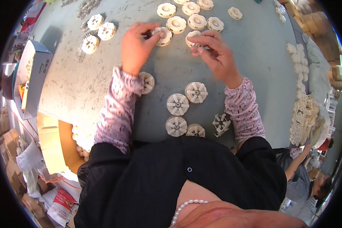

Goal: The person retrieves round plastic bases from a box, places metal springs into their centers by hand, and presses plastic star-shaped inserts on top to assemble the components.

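My left hand (137,45) is closed, thumb and forefinger over the left edge of a cream round plastic part (165,40). Whatever lies between those fingers is too hidden to make out. My right hand (216,52) pinches a small, shiny, see-through-looking piece (196,46), too blurred to name, at another cream round part (191,37). Beyond both hands sit several similar cream round parts (176,24). Closer to my body are round parts with spoke-like ribs (177,104), one of them (147,83) partly behind my left sleeve.
Metal coil springs (88,8) lie at the far left, near round parts with slotted faces (106,31). A blue-grey box (36,72) stands at the left table edge, above an open carton (53,140). Stacked cream pieces (302,117) line the right edge. Another person (302,178) is at lower right.
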The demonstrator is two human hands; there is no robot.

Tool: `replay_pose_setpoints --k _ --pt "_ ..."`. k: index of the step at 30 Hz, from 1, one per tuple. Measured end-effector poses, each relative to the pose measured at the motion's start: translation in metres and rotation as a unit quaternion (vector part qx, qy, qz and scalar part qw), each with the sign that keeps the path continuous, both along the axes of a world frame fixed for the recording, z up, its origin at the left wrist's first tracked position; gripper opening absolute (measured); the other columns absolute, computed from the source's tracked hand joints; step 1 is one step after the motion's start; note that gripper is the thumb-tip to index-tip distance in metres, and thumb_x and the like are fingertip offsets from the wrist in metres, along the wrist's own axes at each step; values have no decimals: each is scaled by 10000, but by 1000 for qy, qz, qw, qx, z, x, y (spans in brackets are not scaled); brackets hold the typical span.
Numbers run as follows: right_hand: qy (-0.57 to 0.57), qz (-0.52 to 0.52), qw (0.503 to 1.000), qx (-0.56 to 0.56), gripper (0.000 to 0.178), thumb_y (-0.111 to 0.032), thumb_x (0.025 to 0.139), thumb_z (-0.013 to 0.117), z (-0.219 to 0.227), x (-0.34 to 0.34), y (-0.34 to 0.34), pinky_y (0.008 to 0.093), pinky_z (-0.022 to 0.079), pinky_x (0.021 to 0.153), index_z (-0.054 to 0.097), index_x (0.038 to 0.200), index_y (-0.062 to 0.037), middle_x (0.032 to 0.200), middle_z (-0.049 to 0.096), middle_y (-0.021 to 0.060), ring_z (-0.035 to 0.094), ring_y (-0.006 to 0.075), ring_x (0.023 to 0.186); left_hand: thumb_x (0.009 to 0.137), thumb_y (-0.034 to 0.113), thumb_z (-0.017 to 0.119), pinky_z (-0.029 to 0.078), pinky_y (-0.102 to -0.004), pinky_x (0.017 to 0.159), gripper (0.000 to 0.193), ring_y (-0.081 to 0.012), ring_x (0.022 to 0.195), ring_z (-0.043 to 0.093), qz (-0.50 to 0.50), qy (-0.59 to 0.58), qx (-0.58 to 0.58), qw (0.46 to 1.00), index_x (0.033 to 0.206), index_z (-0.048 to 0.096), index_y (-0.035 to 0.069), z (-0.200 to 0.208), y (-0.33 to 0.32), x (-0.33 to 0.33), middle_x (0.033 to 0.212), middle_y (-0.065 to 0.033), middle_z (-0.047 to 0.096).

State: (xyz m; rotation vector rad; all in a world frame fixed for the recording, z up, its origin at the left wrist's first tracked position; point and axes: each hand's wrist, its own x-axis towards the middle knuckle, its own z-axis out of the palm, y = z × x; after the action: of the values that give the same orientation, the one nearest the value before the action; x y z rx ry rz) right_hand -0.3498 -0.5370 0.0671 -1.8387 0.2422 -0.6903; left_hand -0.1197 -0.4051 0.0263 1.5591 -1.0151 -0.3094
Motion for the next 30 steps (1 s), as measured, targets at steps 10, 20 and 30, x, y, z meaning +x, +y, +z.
replay_pose_setpoints --k 10,20,30 --pt "108 -94 970 -198 135 -99 962 758 2 48 -48 344 614 836 771 1088 -52 1066 720 81 754 220 922 813 204 957 543 -297 753 565 -135 805 599 -27 -96 79 992 1332 771 80 -14 -6 15 1101 -33 675" --pt "227 -21 936 -269 391 -231 917 800 26 44 -68 409 573 832 712 1281 -119 1189 697 73 706 260 879 778 147 982 528 -279 733 581 -107 800 590 -86 -34 112 989 1302 751 53 -10 16 -8 1095 -21 653" --pt "470 -61 858 -196 495 -167 846 848 32 -140 2 450 579 972 672 1304 -103 1284 667 130 683 369 1148 743 113 961 595 -351 795 659 -244 880 714 -103 -46 106 988 1342 701 26 -6 47 -72 1213 -131 680"
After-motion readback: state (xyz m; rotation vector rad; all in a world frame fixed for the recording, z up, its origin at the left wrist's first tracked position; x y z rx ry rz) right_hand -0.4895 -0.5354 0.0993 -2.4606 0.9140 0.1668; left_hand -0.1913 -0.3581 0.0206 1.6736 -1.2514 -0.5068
